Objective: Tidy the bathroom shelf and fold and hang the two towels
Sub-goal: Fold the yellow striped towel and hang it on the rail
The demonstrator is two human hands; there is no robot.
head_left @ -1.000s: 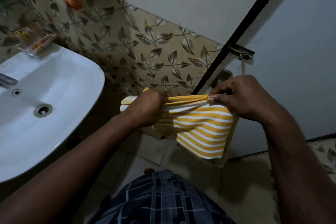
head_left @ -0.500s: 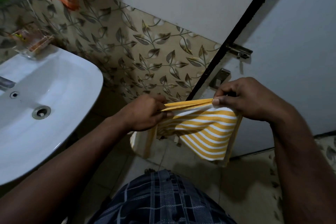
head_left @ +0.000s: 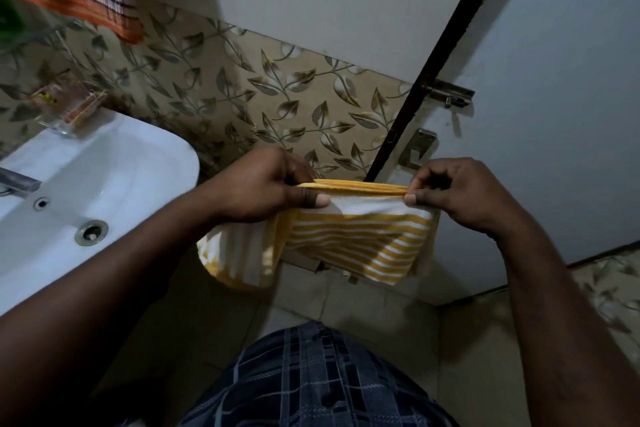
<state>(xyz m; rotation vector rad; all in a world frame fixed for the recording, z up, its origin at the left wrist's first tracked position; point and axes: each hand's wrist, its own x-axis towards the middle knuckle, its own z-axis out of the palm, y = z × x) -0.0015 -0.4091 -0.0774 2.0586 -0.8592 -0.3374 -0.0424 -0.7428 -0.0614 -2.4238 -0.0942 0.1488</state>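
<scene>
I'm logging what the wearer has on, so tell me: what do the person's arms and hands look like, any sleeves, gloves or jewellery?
Both forearms are bare right to the frame's edge, with no sleeves in view. The left hand and right hand are ungloved, and no ring, watch or wristband shows. The thumbnails look short and unpainted. Lower down, a dark blue plaid garment is visible.

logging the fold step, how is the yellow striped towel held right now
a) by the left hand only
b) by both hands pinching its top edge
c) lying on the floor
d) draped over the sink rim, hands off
b: the left hand and the right hand each pinch one end of the bunched top edge of the yellow striped towel, and the rest of it hangs below them.
</scene>
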